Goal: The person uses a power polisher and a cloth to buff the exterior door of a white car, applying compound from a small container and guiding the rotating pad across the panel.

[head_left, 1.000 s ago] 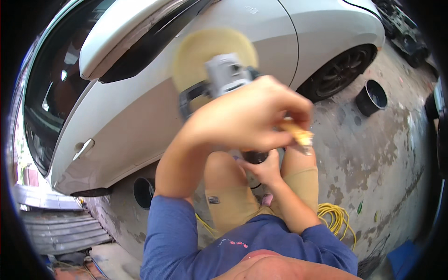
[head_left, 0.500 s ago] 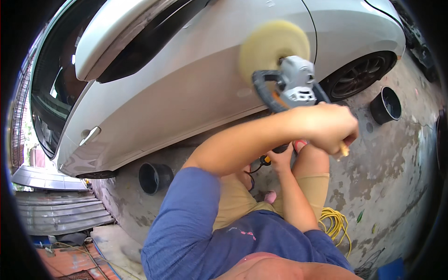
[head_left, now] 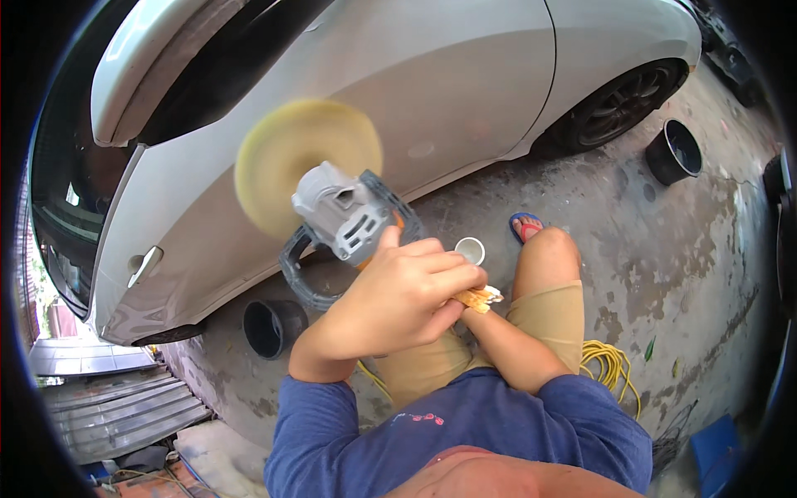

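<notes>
Spreading around us is a grey, patchily stained concrete floor (head_left: 614,303), and on it stands a pale car (head_left: 448,83), its door side towards us, its mirror at upper left and one dark wheel at upper right. Ridged grey sheets (head_left: 124,419) lie at lower left. Next in size we have the polisher (head_left: 340,207), a grey machine with a dark loop handle, set just before the lower part of the door; its round yellow pad (head_left: 309,162) is blurred and faces the panel, though we cannot tell whether it touches. Two black buckets come after that: the near bucket (head_left: 292,322) beside the car's lower edge at left, the far bucket (head_left: 660,162) near the wheel. A coil of yellow cord (head_left: 610,365) lies to the right of our tan shorts (head_left: 548,319). Our left hand (head_left: 403,295) crosses in front of the polisher's body, its fingers closed; our right hand is hidden behind it, so we cannot tell its grip. On our right foot we see a blue and red sandal (head_left: 531,231). A round white cup (head_left: 470,251) shows just beyond our left fingers, and smallest is the yellow-and-white piece (head_left: 478,300) pinched in them.
</notes>
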`<state>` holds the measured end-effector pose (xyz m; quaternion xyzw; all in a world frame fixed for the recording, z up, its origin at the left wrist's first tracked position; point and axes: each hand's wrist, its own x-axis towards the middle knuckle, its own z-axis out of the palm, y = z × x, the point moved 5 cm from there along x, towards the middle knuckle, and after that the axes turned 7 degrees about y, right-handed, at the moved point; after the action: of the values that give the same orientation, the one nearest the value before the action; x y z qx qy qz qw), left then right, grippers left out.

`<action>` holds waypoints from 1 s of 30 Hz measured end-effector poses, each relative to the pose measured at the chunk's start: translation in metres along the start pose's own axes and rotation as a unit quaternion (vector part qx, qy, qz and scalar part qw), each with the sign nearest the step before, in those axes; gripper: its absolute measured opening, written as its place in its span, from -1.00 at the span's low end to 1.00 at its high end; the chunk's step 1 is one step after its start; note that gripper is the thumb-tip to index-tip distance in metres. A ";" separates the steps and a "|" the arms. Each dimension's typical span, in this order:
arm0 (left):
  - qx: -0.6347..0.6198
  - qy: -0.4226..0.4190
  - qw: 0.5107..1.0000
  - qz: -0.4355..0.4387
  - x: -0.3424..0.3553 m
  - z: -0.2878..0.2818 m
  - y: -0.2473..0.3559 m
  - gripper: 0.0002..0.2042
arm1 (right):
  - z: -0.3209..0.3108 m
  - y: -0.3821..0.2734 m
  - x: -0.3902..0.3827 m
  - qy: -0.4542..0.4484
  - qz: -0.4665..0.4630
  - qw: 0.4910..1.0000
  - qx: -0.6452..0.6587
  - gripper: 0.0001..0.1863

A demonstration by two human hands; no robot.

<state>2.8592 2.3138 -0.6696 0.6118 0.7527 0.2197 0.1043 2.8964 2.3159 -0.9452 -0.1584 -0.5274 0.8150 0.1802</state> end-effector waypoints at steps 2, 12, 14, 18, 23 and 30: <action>-0.032 -0.006 0.999 0.039 0.013 0.008 0.002 -0.71 | -0.002 -0.007 -0.001 0.000 0.007 1.000 -0.002 -0.31; -0.119 -0.123 0.981 0.094 0.044 0.040 -0.004 -0.75 | -0.018 -0.023 0.000 0.017 0.038 0.999 0.017 -0.31; -0.091 -0.054 0.991 0.086 0.020 0.019 -0.001 -0.70 | -0.019 -0.025 0.001 0.018 0.046 0.999 0.023 -0.31; -0.074 -0.015 0.997 0.021 0.000 -0.003 -0.001 -0.65 | -0.022 -0.030 0.004 0.013 0.065 0.997 0.025 -0.31; -0.088 -0.034 0.990 0.109 0.042 0.014 0.005 -0.66 | -0.025 -0.036 0.003 0.014 0.061 0.998 0.026 -0.31; -0.082 -0.073 0.986 0.123 0.051 0.019 0.006 -0.77 | -0.022 -0.025 0.009 0.017 0.053 0.996 0.065 -0.31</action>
<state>2.8613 2.3678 -0.6777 0.7038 0.6413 0.2461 0.1810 2.9009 2.3468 -0.9318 -0.1881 -0.4607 0.8533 0.1559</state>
